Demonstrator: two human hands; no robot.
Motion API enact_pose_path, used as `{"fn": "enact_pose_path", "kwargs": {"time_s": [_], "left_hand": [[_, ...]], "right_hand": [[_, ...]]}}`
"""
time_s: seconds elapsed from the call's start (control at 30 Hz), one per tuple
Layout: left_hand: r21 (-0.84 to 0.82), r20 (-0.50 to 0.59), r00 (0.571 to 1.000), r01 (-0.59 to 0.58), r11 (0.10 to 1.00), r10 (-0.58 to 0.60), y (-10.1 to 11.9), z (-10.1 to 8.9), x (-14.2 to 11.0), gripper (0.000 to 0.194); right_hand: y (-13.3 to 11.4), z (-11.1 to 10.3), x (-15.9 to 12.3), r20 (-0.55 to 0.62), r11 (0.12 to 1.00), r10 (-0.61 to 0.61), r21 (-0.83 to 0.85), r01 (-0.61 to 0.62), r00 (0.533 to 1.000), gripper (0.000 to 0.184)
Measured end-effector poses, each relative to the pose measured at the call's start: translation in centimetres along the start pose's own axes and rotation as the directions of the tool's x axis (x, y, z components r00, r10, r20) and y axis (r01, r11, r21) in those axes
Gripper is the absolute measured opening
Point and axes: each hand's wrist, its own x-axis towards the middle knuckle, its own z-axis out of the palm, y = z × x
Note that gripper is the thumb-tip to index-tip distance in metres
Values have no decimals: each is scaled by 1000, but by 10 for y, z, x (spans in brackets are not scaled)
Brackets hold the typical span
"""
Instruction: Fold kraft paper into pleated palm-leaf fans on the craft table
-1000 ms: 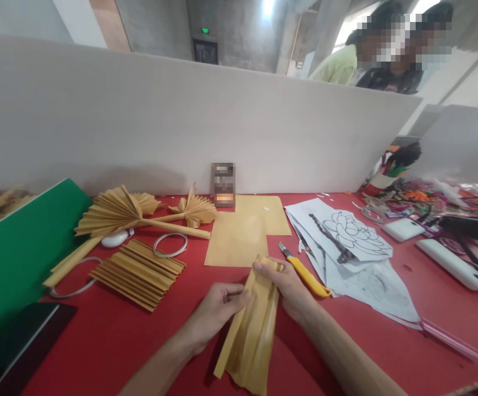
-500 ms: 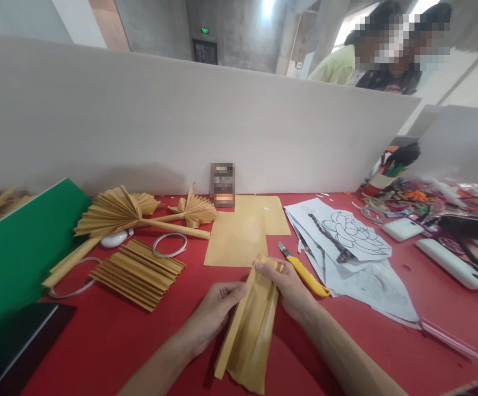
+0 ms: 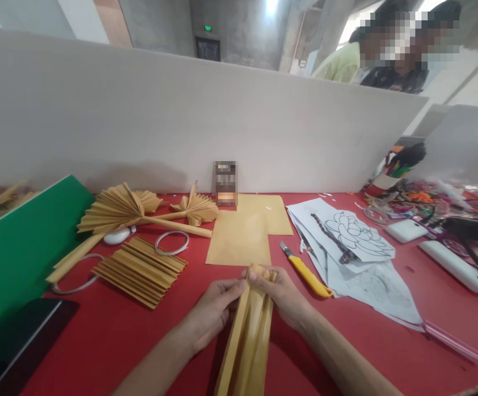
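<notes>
Both my hands pinch the far end of a pleated tan paper strip (image 3: pixel 250 335) that runs back toward me over the red table (image 3: pixel 139 341). My left hand (image 3: pixel 213 311) grips its left edge with closed fingers. My right hand (image 3: pixel 280 294) squeezes the folds together at the top right. A flat sheet of tan paper (image 3: pixel 245 234) lies just beyond the strip. A yellow utility knife (image 3: pixel 307 270) rests right of my right hand.
Left of centre lie a folded pleated stack (image 3: pixel 139 269), paper fans on stems (image 3: pixel 127 212), a white wire ring (image 3: pixel 171 242) and a green board (image 3: pixel 20 247). Line drawings on white sheets (image 3: pixel 354 242) and craft clutter (image 3: pixel 440 220) fill the right. A white partition (image 3: pixel 181 121) stands behind; people beyond it.
The pleats have been gathered narrower and my hands have come closer together at the strip's far end. The view shifted slightly.
</notes>
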Motion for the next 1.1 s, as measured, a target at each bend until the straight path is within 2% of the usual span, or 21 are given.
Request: {"fn": "enact_pose_path", "kwargs": {"time_s": [0.17, 0.3, 0.43, 0.57, 0.67, 0.97, 1.1], "left_hand": [[16, -22, 1000, 5, 1000, -5, 0, 1, 0, 43], [73, -47, 997, -51, 996, 55, -2, 1, 1, 41], [228, -87, 983, -141, 963, 164, -4, 0, 1, 39], [433, -98, 955, -214, 876, 281, 0, 1, -2, 40], [523, -94, 936, -243, 817, 339, 3, 3, -3, 42], [500, -148, 927, -230, 835, 345, 3, 3, -3, 35], [516, -134, 928, -234, 824, 347, 4, 3, -4, 36]], "right_hand": [[5, -1, 1, -7, 1000, -3, -22, 3, 1000, 46], [3, 1, 1, -12, 999, 7, -34, -7, 1000, 48], [1, 3, 0, -23, 999, -10, -46, 9, 1000, 45], [2, 5, 0, -97, 995, -55, -89, 47, 994, 43], [4, 7, -1, -130, 993, -72, -102, 59, 989, 43], [8, 6, 0, -77, 994, -96, -62, 91, 992, 38], [7, 4, 1, -125, 988, -111, -120, 96, 986, 36]]}}
